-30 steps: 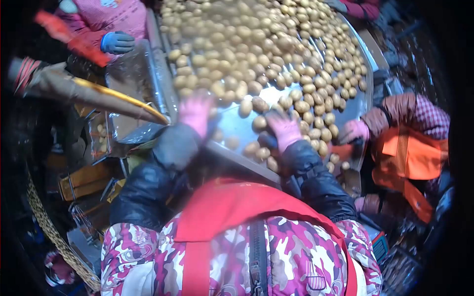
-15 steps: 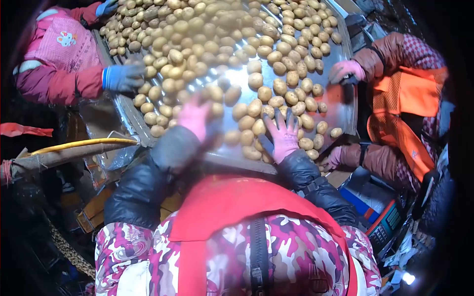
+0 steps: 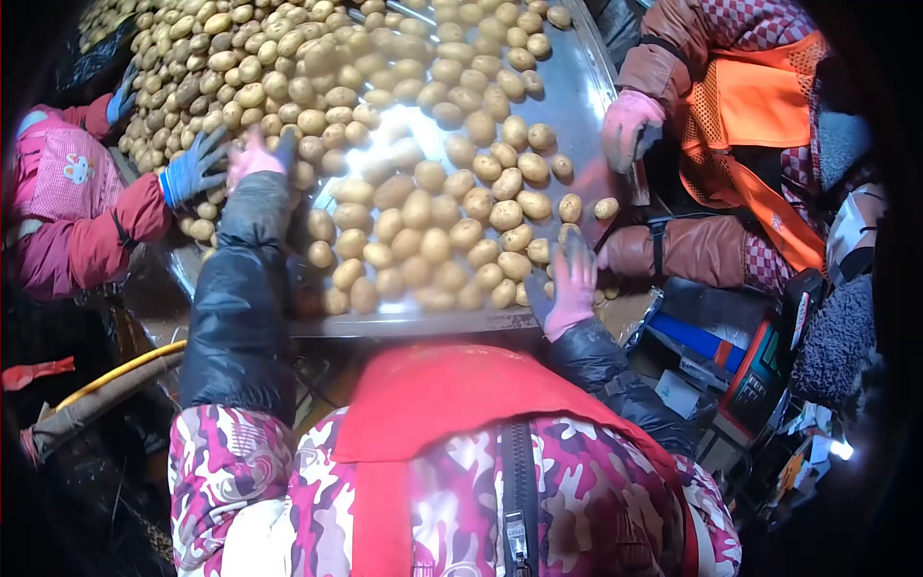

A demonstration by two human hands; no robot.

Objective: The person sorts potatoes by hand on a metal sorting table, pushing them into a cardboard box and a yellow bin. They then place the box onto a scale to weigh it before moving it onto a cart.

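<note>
Many tan potatoes [image 3: 416,213] lie over a shiny metal table [image 3: 567,82], piled deepest at the back left. My left hand [image 3: 256,162], in a pink glove with dark fingertips, reaches far forward onto the left part of the pile. Its fingers are apart and touch potatoes, holding none that I can see. Near the front right edge of the table rests my right hand [image 3: 571,293], gloved the same way, with fingers spread beside a few potatoes. A blurry haze covers part of the middle of the pile.
At the left, a co-worker's blue-gloved hand [image 3: 194,171] is close to my left hand. Across on the right, another co-worker's pink-gloved hand [image 3: 633,127] is by the table's edge. A yellow-topped pole [image 3: 115,380] juts in at left; a dark box [image 3: 716,322] sits lower right.
My left hand has moved forward and left to the pile. My right hand has drawn back toward the table's front right edge. The view has shifted, and potatoes have gathered near the front.
</note>
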